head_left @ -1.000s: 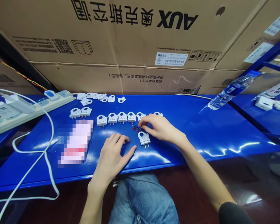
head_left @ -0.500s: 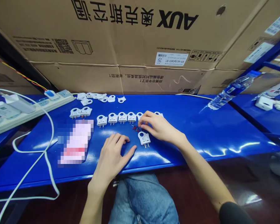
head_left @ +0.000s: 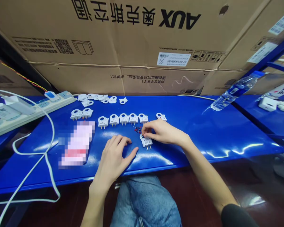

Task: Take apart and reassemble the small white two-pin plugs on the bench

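My left hand (head_left: 117,154) rests on the blue table (head_left: 198,129) with its fingers apart and nothing in it. My right hand (head_left: 156,130) is over the top of a white plug piece (head_left: 146,142) whose pins face me. Its thumb and fingertips are pinched together, and what they hold is too small to make out. Just left of those fingertips lies a small pile of red and dark parts (head_left: 136,129). Behind stands a row of several white plug pieces (head_left: 124,119), with another one (head_left: 161,116) to its right.
White covers (head_left: 97,97) and two more plug pieces (head_left: 81,113) are at the back left. A power strip (head_left: 38,108), a white cable (head_left: 52,126) and a pixelated pink item (head_left: 78,143) occupy the left. A bottle (head_left: 236,91) lies right, before large cartons (head_left: 132,41).
My right hand has moved toward me, from the small red parts to the top of the nearest plug piece. My left hand has stayed in place.
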Motion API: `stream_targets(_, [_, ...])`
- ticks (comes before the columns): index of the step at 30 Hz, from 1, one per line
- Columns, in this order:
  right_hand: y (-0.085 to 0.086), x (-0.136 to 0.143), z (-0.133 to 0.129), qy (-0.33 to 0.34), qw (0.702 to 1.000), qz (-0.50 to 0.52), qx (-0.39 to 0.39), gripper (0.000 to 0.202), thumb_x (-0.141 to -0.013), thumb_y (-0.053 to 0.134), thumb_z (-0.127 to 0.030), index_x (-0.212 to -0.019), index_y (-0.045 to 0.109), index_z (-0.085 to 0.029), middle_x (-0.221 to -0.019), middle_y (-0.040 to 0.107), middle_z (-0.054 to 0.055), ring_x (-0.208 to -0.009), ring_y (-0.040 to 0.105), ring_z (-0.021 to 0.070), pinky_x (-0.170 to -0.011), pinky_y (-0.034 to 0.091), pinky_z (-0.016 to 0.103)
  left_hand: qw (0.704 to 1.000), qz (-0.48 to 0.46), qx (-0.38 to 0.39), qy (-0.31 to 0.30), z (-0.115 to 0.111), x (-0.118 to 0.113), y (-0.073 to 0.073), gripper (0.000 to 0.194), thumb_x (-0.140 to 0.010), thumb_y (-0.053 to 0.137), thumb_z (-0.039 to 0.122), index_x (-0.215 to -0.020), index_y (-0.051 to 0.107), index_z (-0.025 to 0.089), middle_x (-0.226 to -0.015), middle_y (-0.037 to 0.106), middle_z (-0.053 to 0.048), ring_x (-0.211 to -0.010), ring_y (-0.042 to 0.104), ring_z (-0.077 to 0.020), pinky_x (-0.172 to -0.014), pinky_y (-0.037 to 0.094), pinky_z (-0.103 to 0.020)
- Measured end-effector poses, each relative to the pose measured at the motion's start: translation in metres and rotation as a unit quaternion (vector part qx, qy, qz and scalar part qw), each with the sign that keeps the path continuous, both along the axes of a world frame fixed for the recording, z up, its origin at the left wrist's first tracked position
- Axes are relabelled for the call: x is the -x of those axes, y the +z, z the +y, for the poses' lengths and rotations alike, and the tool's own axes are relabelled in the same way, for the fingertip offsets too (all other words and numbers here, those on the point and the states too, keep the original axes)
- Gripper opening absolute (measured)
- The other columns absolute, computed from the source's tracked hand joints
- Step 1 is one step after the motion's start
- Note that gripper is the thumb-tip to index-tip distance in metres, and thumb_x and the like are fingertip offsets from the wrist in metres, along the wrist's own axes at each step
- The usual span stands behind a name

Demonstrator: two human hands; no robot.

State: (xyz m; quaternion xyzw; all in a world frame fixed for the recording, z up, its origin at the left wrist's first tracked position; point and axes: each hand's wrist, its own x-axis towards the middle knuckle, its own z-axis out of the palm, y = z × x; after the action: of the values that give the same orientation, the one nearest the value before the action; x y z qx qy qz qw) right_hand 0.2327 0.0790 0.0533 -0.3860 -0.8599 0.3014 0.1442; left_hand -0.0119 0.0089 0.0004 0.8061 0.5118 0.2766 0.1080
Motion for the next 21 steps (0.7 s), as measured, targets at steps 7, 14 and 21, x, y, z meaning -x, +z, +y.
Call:
stream_targets(7, [0.0033,0.0011,-0.002,0.008,1.0,0.02,0.012,0.012,-0.098,0.064,-0.017,-0.097,0.074,-0.022,-0.093,0.079,0.002,-0.084,0.072,0.0193,-0.08,0.052,0.032,1.0,-0.001,0.002,-0.001,0.0001,-0.0002,0.0004,0.022,-0.099,0.063,0.045,-0.103,0.061,0.024,-0.101,0.067,-0.004,-0.097,0.063,-0.0244,-0.09,0.05,-0.044])
stream_targets(14, [0.0006,-0.0001,-0.0012,0.017,1.0,-0.006,0.018,0.012,-0.096,0.065,-0.016,-0.096,0.076,-0.021,-0.09,0.079,0.001,-0.08,0.071,0.018,-0.076,0.05,0.029,1.0,0.002,0.004,-0.001,0.0001,0.0,0.0004,0.021,-0.099,0.063,0.045,-0.103,0.061,0.024,-0.101,0.067,-0.003,-0.097,0.063,-0.0244,-0.09,0.049,-0.043])
stream_targets(21, [0.0007,0.002,-0.0021,0.014,1.0,-0.014,0.013,0.012,-0.095,0.066,-0.015,-0.095,0.075,-0.022,-0.088,0.079,0.001,-0.078,0.07,0.0178,-0.074,0.049,0.029,1.0,0.0,0.005,-0.001,0.0001,-0.0002,0.0002,0.023,-0.1,0.062,0.046,-0.103,0.061,0.024,-0.101,0.068,-0.003,-0.097,0.064,-0.0243,-0.091,0.05,-0.044])
